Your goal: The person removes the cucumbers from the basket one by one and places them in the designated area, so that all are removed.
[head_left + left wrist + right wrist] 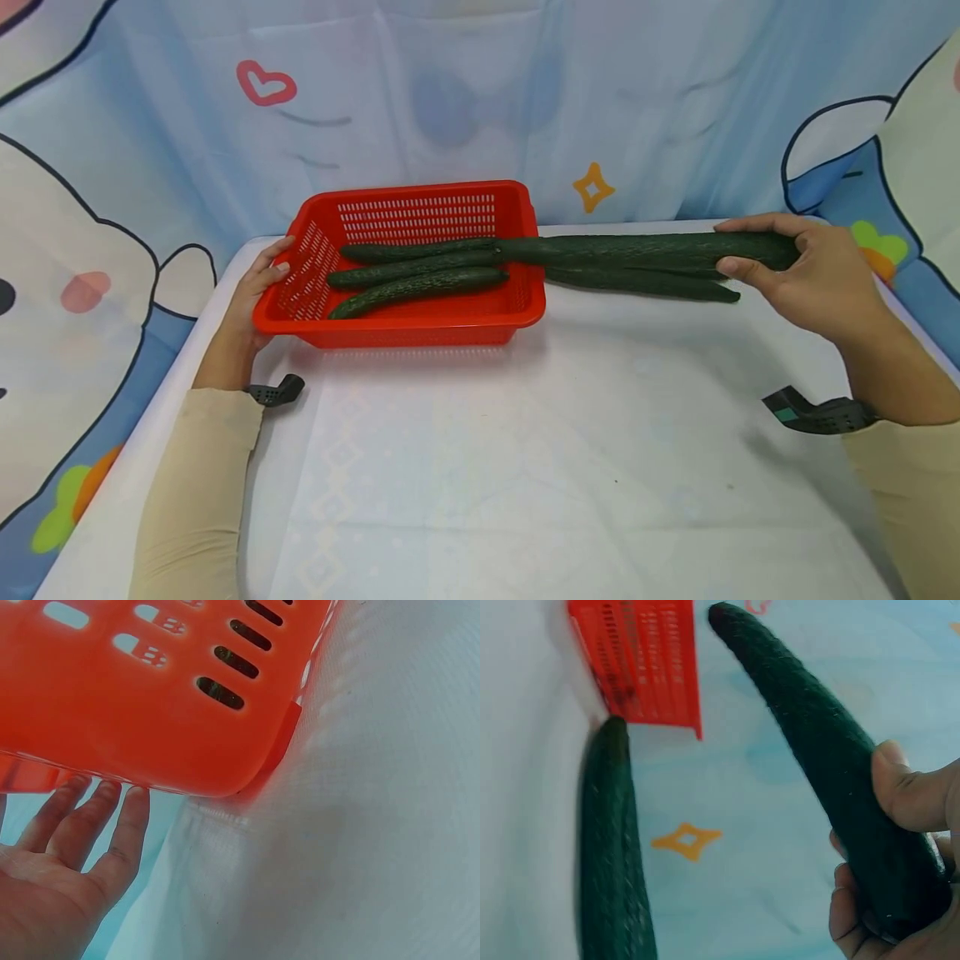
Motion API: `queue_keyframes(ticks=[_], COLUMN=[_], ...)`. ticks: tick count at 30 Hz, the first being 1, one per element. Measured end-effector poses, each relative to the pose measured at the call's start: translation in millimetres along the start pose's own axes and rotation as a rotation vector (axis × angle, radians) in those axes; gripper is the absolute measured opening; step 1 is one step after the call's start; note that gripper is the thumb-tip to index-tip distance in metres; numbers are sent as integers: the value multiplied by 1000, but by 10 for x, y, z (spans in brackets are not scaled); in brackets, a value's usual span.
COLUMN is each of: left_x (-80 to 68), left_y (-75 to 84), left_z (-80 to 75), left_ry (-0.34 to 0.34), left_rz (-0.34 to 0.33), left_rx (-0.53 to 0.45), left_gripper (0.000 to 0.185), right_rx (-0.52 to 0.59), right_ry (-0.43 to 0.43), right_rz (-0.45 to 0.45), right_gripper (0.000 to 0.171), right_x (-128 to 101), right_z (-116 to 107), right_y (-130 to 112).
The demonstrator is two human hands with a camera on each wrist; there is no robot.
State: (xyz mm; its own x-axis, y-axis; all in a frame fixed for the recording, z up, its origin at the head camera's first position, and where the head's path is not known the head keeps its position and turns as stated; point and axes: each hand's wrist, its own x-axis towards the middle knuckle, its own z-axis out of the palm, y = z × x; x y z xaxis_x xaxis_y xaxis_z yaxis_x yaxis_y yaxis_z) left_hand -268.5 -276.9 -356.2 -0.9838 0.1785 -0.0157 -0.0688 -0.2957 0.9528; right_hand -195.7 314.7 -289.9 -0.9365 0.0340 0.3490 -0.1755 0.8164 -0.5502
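Observation:
My right hand [832,279] grips the thick end of a long dark green cucumber [637,250], its thumb on the near side. The cucumber's thin tip reaches over the right rim of a red plastic basket [405,333]. In the right wrist view, the held cucumber [817,742] slants up and away from the palm. At the basket's left end, my left hand [247,292] holds the rim, and several of its fingers [127,825] show against the edge in the left wrist view. Two cucumbers, an upper one [420,271] and a lower one [420,292], lie inside the basket.
Right of the basket, beneath the held one, another cucumber [645,283] lies on the white tablecloth [562,467], with part of one more behind it. A blue cartoon-printed curtain [480,108] hangs behind the table.

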Motion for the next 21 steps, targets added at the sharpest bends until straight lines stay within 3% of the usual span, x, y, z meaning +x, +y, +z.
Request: queue_keyframes(ticks=[4, 9, 16, 21], left_x=[1, 6, -1, 2], left_y=[-4, 0, 2, -2], left_z=[-3, -5, -1, 1], left_ry=[-10, 2, 8, -11], left_rz=[4, -1, -3, 9], left_rx=[-13, -6, 3, -13], left_gripper=[51, 50, 50, 50], right_rx=[-29, -35, -136, -119], right_ry=[10, 52, -60, -98], right_rz=[56, 43, 129, 83], right_gripper=[45, 44, 57, 54], right_x=[31, 57, 99, 80], right_z=[-109, -187, -150, -6], right_y=[112, 237, 261, 262])
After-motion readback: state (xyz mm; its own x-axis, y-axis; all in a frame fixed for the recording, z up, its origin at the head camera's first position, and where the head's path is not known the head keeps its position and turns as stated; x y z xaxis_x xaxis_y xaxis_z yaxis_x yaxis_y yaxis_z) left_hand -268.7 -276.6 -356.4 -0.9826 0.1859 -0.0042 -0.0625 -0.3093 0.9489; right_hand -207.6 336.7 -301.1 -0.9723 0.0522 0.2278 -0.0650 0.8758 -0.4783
